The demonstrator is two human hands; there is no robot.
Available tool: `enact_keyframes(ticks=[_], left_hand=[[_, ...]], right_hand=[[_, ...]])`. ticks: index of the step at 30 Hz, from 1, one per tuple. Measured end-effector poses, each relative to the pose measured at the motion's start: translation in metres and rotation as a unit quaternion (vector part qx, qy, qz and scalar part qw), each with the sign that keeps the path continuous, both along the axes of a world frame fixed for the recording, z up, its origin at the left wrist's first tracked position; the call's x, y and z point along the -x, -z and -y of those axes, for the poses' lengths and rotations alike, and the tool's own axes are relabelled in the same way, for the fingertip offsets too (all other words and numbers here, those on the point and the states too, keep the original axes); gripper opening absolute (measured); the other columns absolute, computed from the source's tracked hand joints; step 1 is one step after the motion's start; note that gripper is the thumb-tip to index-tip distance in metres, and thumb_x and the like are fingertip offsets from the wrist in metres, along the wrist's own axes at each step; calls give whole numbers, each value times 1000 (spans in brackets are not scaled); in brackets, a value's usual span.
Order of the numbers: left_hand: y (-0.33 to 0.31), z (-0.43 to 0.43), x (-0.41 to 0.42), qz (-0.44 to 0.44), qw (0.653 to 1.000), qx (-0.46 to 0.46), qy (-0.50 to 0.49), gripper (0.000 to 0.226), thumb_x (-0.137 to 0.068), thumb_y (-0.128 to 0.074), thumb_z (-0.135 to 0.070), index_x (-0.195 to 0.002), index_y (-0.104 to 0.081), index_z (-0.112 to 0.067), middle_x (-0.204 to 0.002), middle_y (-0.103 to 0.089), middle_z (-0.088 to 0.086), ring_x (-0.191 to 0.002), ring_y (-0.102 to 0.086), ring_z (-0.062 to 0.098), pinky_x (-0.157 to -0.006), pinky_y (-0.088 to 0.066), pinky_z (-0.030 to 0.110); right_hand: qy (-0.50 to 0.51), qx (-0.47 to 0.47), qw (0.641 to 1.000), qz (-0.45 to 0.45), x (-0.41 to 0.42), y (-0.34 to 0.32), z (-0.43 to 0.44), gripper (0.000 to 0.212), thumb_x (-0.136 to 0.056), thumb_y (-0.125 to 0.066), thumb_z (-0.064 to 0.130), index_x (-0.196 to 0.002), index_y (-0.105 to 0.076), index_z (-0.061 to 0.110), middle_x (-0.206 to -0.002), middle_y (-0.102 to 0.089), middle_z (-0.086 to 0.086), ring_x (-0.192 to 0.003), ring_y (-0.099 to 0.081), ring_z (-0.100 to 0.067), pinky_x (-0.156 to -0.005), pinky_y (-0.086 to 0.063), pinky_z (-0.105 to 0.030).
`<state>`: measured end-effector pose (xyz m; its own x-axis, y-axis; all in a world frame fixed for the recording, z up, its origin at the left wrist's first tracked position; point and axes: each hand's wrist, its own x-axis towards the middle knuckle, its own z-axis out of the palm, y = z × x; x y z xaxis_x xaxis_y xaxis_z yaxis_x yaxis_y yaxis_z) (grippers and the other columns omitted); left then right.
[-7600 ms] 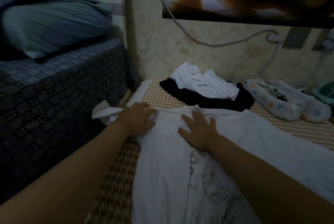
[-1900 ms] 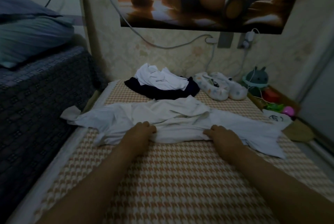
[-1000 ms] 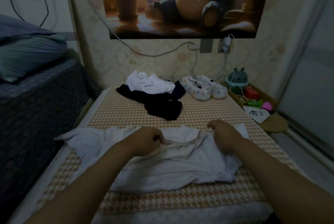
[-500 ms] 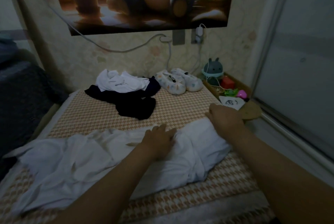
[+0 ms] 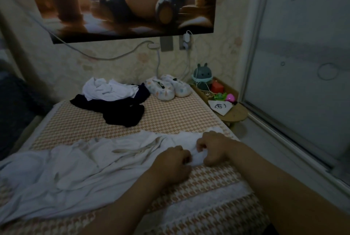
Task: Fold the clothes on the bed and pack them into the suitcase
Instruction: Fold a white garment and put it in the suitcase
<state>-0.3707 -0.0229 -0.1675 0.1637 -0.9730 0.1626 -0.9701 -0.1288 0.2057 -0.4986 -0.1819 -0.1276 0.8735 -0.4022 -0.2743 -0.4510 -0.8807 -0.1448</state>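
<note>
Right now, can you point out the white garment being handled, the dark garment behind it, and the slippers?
white garment [image 5: 79, 170], head view, on its crumpled middle.
dark garment [image 5: 123, 114], head view, on its near flap.
slippers [image 5: 162, 90], head view, on the left slipper's top.

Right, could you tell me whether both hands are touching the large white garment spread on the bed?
Touching. The head view shows the left hand and right hand each gripping the bunched end of the large white garment with curled fingers.

Left hand [image 5: 171, 162], right hand [image 5: 214, 146] bare; forearms bare to frame edge.
</note>
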Motion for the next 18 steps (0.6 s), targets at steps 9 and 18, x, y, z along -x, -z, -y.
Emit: enact_keyframes(ticks=[9,18], left_hand=[[-26,-8,12,-141,987,69,-41,35,-100,-44,-23,-66,-48,-13,-57,-45,0,-53,-41,12,-48,-26,20],[-38,-18,-1,-240,971,-1,-13,30,-89,-48,-9,-91,-70,-28,-90,-70,-13,-77,-64,1,-72,-52,18]], right_hand=[[4,112,985,134,-4,-28,-3,14,-84,-58,12,-74,-66,17,-83,-63,-7,-78,-55,-24,-65,-37,-26],[52,77,996,-14,-22,-38,-16,28,-89,-57,28,-110,-63,12,-118,-63,-8,-104,-59,-26,-81,-45,-31]])
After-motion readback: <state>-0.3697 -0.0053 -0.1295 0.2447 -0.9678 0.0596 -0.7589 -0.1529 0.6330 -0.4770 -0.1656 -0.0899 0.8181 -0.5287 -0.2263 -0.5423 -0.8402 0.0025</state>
